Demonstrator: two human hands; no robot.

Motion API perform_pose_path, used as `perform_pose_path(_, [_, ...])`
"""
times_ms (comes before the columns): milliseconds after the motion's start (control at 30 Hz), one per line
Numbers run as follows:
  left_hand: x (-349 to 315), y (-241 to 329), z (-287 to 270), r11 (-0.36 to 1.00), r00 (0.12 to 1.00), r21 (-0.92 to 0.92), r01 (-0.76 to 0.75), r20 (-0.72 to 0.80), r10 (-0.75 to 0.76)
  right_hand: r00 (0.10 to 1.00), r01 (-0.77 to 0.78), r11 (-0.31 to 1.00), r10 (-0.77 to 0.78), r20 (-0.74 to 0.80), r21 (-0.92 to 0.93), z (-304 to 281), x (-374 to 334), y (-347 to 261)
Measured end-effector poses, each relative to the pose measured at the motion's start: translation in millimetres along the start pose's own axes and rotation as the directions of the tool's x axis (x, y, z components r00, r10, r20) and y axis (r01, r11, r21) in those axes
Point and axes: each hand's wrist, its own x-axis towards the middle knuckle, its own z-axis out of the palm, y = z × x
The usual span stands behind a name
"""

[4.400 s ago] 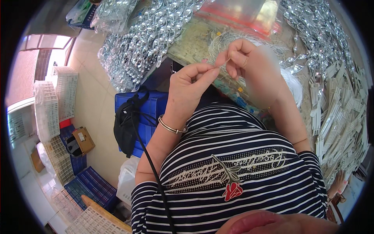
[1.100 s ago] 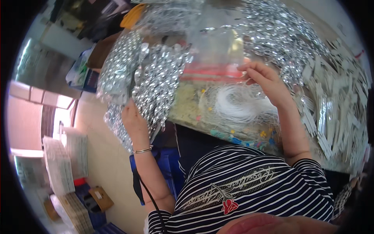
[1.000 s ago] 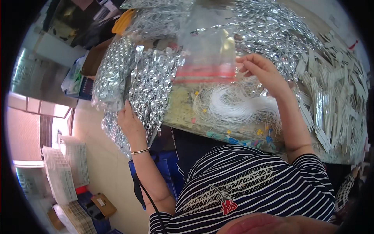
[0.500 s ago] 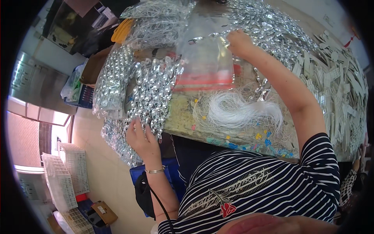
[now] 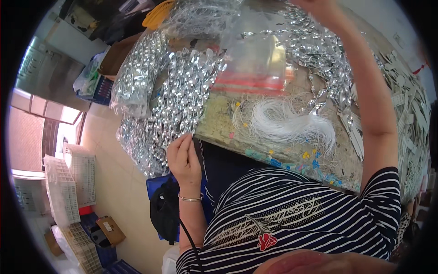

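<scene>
My left hand [image 5: 185, 157] is at the near corner of the table, beside the hanging ends of a bundle of silver twisted strands [image 5: 182, 86]. Its fingers are drawn together; whatever lies between the tips is too small to make out. My right arm stretches far over the table, and my right hand [image 5: 317, 7] is cut off by the top edge above a heap of shiny silver twisted strips [image 5: 319, 50], its fingers hidden. Between the two silver piles lies a clear plastic bag [image 5: 251, 59] with a red band, a single silver strand [image 5: 262, 33] across it.
A hank of white thread [image 5: 292, 123] lies on the worn table [image 5: 219, 121], near blue and yellow scraps. Bagged silver strands [image 5: 137, 73] are at the left, pale flat strips [image 5: 406, 114] at the right. White crates [image 5: 82, 178] and a cardboard box [image 5: 111, 230] stand on the floor.
My right hand has moved farther away, up to the top edge. My left hand has shifted right to the table corner, and its spread fingers have come together. The view has tilted slightly.
</scene>
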Motion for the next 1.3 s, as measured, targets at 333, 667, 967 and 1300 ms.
perform_pose_path(333, [31.1, 35.9, 10.8, 0.902, 0.999, -0.43, 0.046, -0.001, -0.052, 0.995, 0.078, 0.675, -0.005, -0.101, 0.733, -49.8, -55.4, -141.0])
perform_pose_path(667, [82.2, 79.4, 36.3, 0.443, 0.938, -0.844, 0.302, 0.346, 0.021, 0.911, -0.267, 0.43, -0.18, 0.371, 0.862, 32.1, -77.0, -176.4])
perform_pose_path(967, [38.4, 31.1, 18.1, 0.471, 0.745, -0.58, 0.664, 0.566, -0.353, 0.912, -0.076, 0.881, -0.128, 0.39, 0.467, 149.0, -118.5, -96.2])
perform_pose_path(1300, [-13.1, 19.7, 21.4, 0.271, 0.594, -0.529, 0.804, 0.714, -0.37, 0.972, 0.085, 0.963, -0.136, 0.193, 0.255, 205.0, -147.5, -82.1])
